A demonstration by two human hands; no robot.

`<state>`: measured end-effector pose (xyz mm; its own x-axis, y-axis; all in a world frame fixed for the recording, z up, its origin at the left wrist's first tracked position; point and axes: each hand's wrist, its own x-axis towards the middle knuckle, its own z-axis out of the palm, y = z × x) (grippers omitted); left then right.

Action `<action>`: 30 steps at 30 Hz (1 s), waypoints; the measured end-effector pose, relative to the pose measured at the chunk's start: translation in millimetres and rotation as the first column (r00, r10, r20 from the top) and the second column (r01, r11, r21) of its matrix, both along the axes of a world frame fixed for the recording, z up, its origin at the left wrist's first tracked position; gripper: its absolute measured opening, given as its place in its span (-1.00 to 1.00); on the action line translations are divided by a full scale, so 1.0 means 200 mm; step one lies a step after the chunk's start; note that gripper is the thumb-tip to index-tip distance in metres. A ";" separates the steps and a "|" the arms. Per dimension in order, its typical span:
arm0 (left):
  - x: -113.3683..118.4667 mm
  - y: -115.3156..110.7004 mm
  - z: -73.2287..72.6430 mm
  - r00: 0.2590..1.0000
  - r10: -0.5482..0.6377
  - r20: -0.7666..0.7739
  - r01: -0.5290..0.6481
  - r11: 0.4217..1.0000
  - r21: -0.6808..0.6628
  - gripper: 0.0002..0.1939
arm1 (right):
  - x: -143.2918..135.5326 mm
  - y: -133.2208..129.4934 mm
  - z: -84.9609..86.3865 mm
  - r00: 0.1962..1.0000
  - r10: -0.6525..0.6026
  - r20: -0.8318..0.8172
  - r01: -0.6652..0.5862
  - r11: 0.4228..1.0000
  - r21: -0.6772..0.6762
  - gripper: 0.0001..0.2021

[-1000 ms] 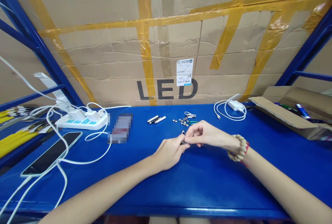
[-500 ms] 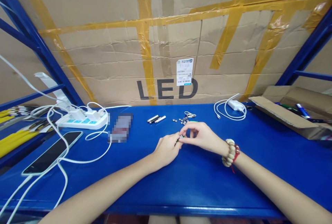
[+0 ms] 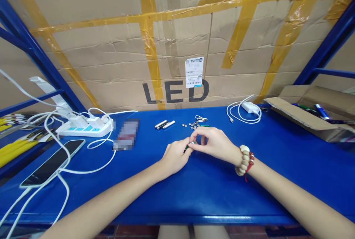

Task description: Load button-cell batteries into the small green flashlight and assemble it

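Near the middle of the blue table point(image 3: 194, 194), my left hand point(image 3: 176, 157) is closed on a small green and dark piece point(image 3: 186, 149). My right hand point(image 3: 215, 143), with a bead bracelet at the wrist, pinches at the same spot; its thumb and fingertip meet the piece, and anything else between them is too small to make out. Just beyond the hands lie several small round metal cells point(image 3: 192, 125), a white looped cord point(image 3: 200, 118) and a green item point(image 3: 204, 126) partly behind my right hand. Silver and black cylinders point(image 3: 164, 124) lie further left.
On the left are a power strip point(image 3: 85, 131) with white cables, a phone point(image 3: 52, 163) and a pixelated dark object point(image 3: 127, 135). A white adapter point(image 3: 250, 108) and an open cardboard box point(image 3: 299, 115) stand at the right. A cardboard wall point(image 3: 111, 65) closes the back.
The view has shifted slightly, so everything sits a little further left and higher. Both hands stay together on the small piece, with the right fingertips slightly changed in position.
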<state>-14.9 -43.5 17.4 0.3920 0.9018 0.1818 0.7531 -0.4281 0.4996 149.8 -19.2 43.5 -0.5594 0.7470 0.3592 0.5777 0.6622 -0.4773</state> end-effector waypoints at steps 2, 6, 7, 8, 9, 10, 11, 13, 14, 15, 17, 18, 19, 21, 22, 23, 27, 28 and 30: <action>0.00 0.00 0.00 1.000 -0.001 -0.008 0.001 1.000 0.002 -0.79 | 0.01 0.00 -0.01 1.000 0.008 0.017 -0.009 1.000 0.025 -0.87; 0.00 0.00 0.00 1.000 -0.003 -0.014 0.003 1.000 0.014 -0.78 | 0.02 0.01 -0.01 0.996 0.061 0.063 -0.065 0.996 0.068 -0.87; 0.00 0.00 0.00 1.000 -0.005 -0.013 0.005 1.000 0.016 -0.78 | 0.02 0.01 -0.01 0.994 0.077 0.076 -0.083 0.994 0.075 -0.87; 0.00 0.00 0.00 1.000 -0.007 -0.012 0.008 1.000 0.017 -0.78 | 0.02 0.00 -0.01 0.992 0.091 0.087 -0.098 0.992 0.079 -0.87; 0.00 0.00 0.00 1.000 -0.009 -0.012 0.010 1.000 0.017 -0.78 | 0.02 0.00 -0.01 0.990 0.101 0.095 -0.109 0.991 0.080 -0.87; 0.00 0.00 0.00 1.000 -0.009 -0.014 0.009 1.000 0.016 -0.78 | 0.02 0.00 -0.01 0.989 0.108 0.099 -0.116 0.990 0.080 -0.87; 0.00 0.00 0.00 1.000 -0.007 -0.020 0.008 1.000 0.017 -0.78 | 0.02 0.00 -0.01 0.989 0.111 0.100 -0.119 0.990 0.077 -0.88; 0.00 0.00 0.00 0.999 -0.004 -0.036 0.004 1.000 0.019 -0.79 | 0.01 0.00 -0.02 0.988 0.114 0.099 -0.121 0.990 0.069 -0.88; 0.00 0.00 0.00 0.999 -0.003 -0.045 0.003 1.000 0.021 -0.79 | 0.01 0.01 -0.02 0.988 0.116 0.100 -0.122 0.990 0.066 -0.88; 0.00 0.00 -0.01 0.999 -0.002 -0.055 0.003 1.000 0.023 -0.80 | 0.01 0.01 -0.02 0.988 0.118 0.101 -0.125 0.990 0.065 -0.88; 0.00 0.00 -0.01 0.998 -0.003 -0.069 0.005 1.000 0.025 -0.80 | 0.01 0.01 -0.02 0.987 0.125 0.105 -0.132 0.989 0.066 -0.87; 0.00 0.00 -0.01 0.997 -0.006 -0.073 0.008 1.000 0.027 -0.80 | 0.01 0.01 -0.02 0.986 0.127 0.107 -0.134 0.989 0.068 -0.87; 0.00 0.00 -0.01 0.997 -0.010 -0.074 0.012 1.000 0.029 -0.80 | 0.01 0.01 -0.02 0.986 0.127 0.111 -0.135 0.988 0.070 -0.87; 0.00 0.00 -0.01 0.997 -0.018 -0.073 0.021 0.999 0.036 -0.80 | 0.01 0.01 -0.02 0.985 0.121 0.120 -0.130 0.989 0.074 -0.88; -0.01 0.00 -0.01 0.997 -0.020 -0.073 0.022 0.999 0.040 -0.79 | 0.01 0.01 -0.02 0.985 0.117 0.123 -0.127 0.989 0.077 -0.88; -0.01 0.00 -0.01 0.997 -0.020 -0.074 0.023 0.999 0.040 -0.79 | 0.01 0.01 -0.02 0.986 0.113 0.126 -0.124 0.989 0.078 -0.88; 0.00 0.00 -0.02 0.996 -0.022 -0.081 0.025 0.999 0.036 -0.79 | 0.01 0.01 -0.03 0.985 0.112 0.131 -0.123 0.990 0.076 -0.87; 0.00 0.01 -0.02 0.996 -0.025 -0.082 0.028 0.999 0.037 -0.79 | 0.01 0.01 -0.03 0.985 0.115 0.132 -0.125 0.989 0.074 -0.87; -0.01 0.01 -0.02 0.996 -0.029 -0.086 0.033 0.999 0.044 -0.80 | 0.01 0.01 -0.03 0.984 0.121 0.134 -0.131 0.989 0.072 -0.87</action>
<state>-15.9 -42.0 13.0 0.4354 0.8807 0.1866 0.7785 -0.4724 0.4133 152.2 -17.4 37.8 -0.6927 0.6391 0.3344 0.5401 0.7668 -0.3468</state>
